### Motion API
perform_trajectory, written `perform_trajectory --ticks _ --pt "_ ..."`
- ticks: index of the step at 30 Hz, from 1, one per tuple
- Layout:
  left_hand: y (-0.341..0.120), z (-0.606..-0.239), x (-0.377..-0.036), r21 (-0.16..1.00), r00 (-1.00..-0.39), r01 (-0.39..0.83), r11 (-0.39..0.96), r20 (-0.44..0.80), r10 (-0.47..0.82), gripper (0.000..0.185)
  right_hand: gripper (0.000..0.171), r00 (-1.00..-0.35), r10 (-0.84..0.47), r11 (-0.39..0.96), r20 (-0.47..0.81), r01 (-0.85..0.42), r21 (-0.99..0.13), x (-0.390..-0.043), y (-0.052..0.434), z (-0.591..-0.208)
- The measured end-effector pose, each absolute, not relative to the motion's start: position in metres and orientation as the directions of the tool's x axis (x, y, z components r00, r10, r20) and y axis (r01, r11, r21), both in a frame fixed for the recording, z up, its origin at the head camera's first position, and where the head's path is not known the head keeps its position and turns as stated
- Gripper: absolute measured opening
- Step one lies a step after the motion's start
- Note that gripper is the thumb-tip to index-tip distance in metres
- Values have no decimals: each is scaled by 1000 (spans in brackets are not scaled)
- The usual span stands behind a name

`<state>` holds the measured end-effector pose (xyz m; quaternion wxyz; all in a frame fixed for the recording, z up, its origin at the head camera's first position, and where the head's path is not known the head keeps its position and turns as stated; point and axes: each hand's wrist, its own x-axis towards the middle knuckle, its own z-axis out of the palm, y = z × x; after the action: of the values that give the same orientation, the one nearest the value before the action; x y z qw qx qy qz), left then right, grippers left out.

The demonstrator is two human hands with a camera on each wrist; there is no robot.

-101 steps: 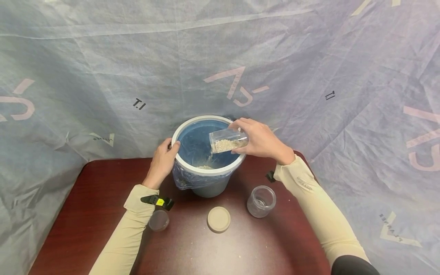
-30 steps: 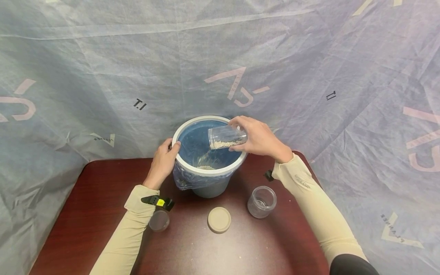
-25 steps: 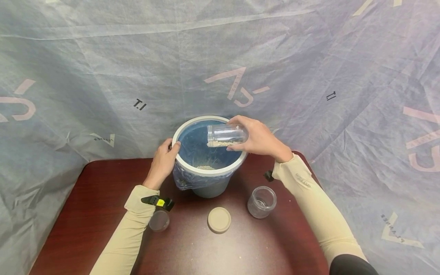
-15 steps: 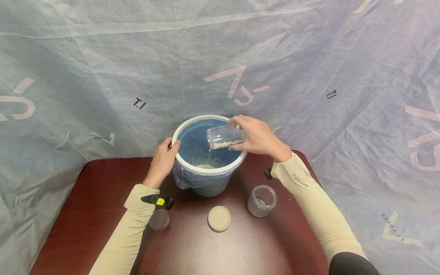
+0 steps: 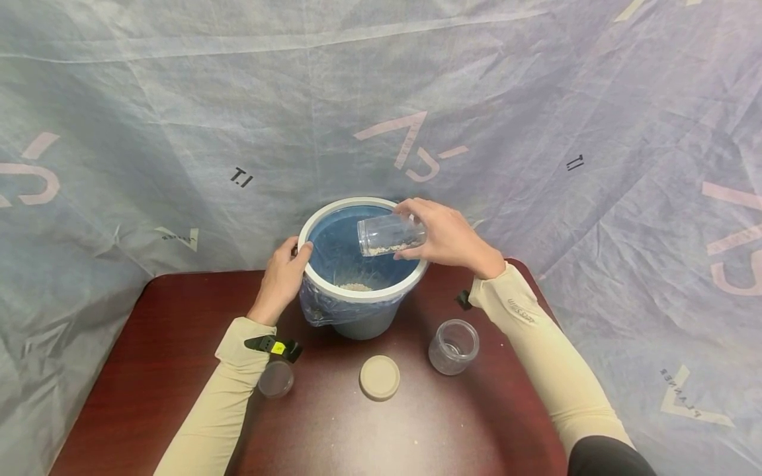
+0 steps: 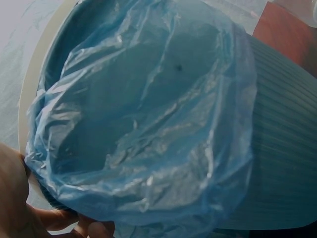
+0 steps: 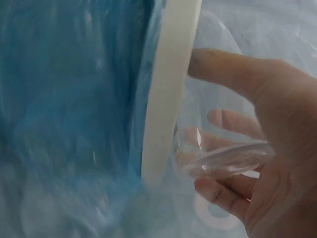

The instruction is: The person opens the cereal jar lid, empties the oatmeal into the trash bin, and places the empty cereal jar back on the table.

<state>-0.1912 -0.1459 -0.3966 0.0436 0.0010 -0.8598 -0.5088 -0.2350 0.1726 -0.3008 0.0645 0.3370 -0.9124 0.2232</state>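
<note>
My right hand (image 5: 449, 238) grips a clear plastic jar (image 5: 387, 231) by its base end, lying almost level over the bin with its mouth to the left. A thin layer of pale flakes (image 5: 387, 250), much like oats, lies along the jar's lower side. The trash bin (image 5: 364, 325) has a white rim and a blue plastic liner (image 6: 148, 99), whose edge hangs over the outside. Inside, a small pile of flakes (image 5: 355, 287) shows at the bottom. My left hand (image 5: 281, 277) grips the bin's left rim, thumb on top; the right wrist view shows fingers around the jar.
On the dark red table (image 5: 196, 317), a second clear jar (image 5: 454, 348) stands open at the right. A beige round lid (image 5: 380, 378) lies in front of the bin, and a clear lid (image 5: 276, 379) beside my left forearm. Grey printed fabric (image 5: 333, 99) hangs behind.
Much of the jar's contents has poured into the bin, leaving a thin layer. The jar has tipped closer to level and shifted slightly left. My left hand has stayed on the rim.
</note>
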Motion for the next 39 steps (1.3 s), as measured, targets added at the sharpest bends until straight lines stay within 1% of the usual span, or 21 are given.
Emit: perform_trajectory --ticks 1,4,5,8,11,13,16,17,19,23,25,27,30,31,33,34,37,39 --pt "-146 -397 -191 875 -996 45 483 75 -44 57 70 -765 -587 653 265 -641 -403 -235 173 -301" --pt "-146 -397 -192 874 -996 47 483 78 -45 57 70 -758 -595 629 265 -645 -434 -236 173 -303" --pt "-145 -398 -192 874 -996 46 483 78 -47 56 70 -757 -597 632 266 -647 -426 -236 173 -303" --pt "-145 -398 -192 872 -996 42 488 78 -54 55 71 -754 -597 676 275 -657 -335 -236 173 -303" --pt "-145 -398 -192 869 -995 39 493 79 -60 54 73 -762 -585 693 277 -647 -317 -236 172 -303" --pt "-145 -398 -192 868 -995 38 496 79 -62 53 73 -769 -572 693 284 -639 -334 -236 172 -303" --pt "-145 -397 -192 869 -995 42 493 80 -57 53 74 -776 -551 666 306 -630 -400 -235 172 -302" --pt "-145 -397 -192 869 -995 44 492 81 -55 54 73 -774 -553 663 310 -634 -398 -235 172 -302" --pt "-145 -396 -192 870 -995 47 491 83 -53 54 72 -763 -566 670 313 -646 -366 -235 172 -301" --pt "-144 -397 -192 870 -995 49 490 84 -51 54 70 -741 -602 709 298 -667 -227 -235 171 -300" --pt "-144 -397 -192 871 -995 49 489 83 -47 54 70 -744 -599 716 298 -663 -218 -235 171 -299" --pt "-144 -398 -192 871 -996 49 489 80 -44 54 71 -746 -590 705 308 -662 -254 -234 170 -298" --pt "-145 -399 -192 872 -995 51 486 84 -46 53 71 -758 -554 626 344 -652 -428 -233 170 -299" --pt "-145 -400 -193 872 -995 51 486 84 -48 53 72 -761 -544 604 354 -647 -465 -233 170 -300" --pt "-145 -400 -193 873 -995 53 485 87 -48 53 72 -761 -540 587 359 -646 -488 -233 171 -302" --pt "-145 -400 -193 873 -995 53 485 88 -49 52 72 -764 -541 597 352 -644 -479 -234 171 -303" --pt "-145 -400 -193 873 -995 52 484 85 -48 53 74 -763 -568 679 309 -647 -347 -233 171 -303" --pt "-146 -400 -193 873 -995 51 485 84 -46 53 75 -768 -573 707 286 -640 -302 -233 172 -302"
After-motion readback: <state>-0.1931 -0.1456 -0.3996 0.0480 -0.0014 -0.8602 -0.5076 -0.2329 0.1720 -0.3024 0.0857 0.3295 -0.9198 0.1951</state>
